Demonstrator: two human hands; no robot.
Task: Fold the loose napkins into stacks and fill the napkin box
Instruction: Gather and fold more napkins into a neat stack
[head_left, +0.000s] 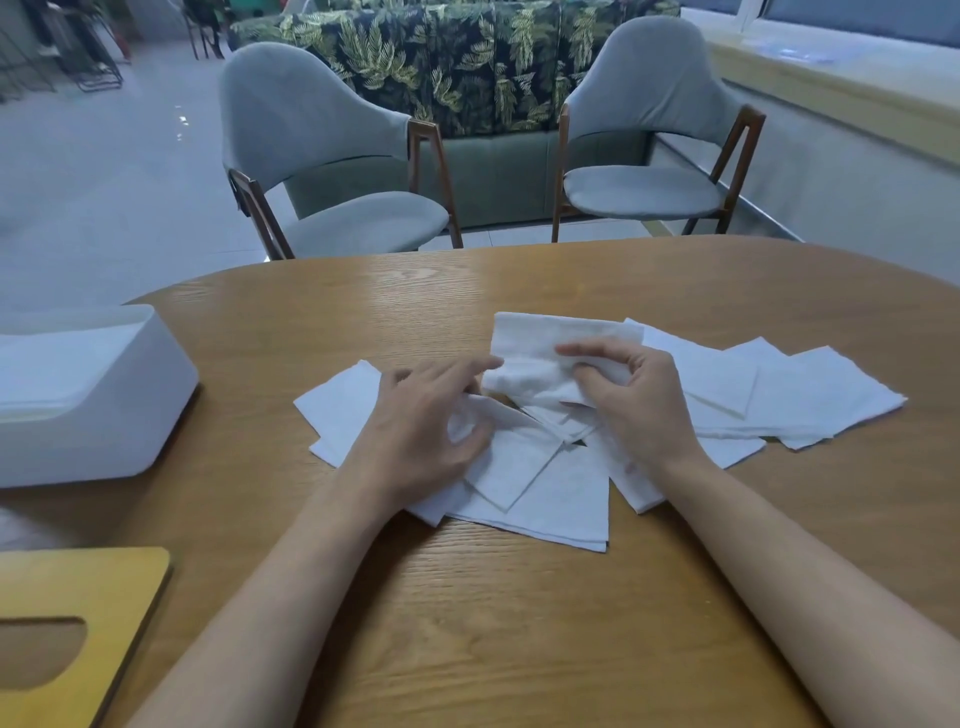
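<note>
In the middle of the frame, the left hand (421, 431) and the right hand (639, 405) both pinch one napkin (545, 340). It sits over the loose napkins (550, 499) on the table (519, 623). It is best to match its edges, then press it flat. At the left, the white box (119, 431) has a stack (62, 364) inside.

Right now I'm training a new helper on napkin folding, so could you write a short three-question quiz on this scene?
1. True or false: the wooden lid sits on the napkin box.
2. The right hand pinches: A) a napkin, B) the lid, C) nothing.
3. How many grey chairs stand beyond the table?
Key: 1 false; 2 A; 3 two.
</note>
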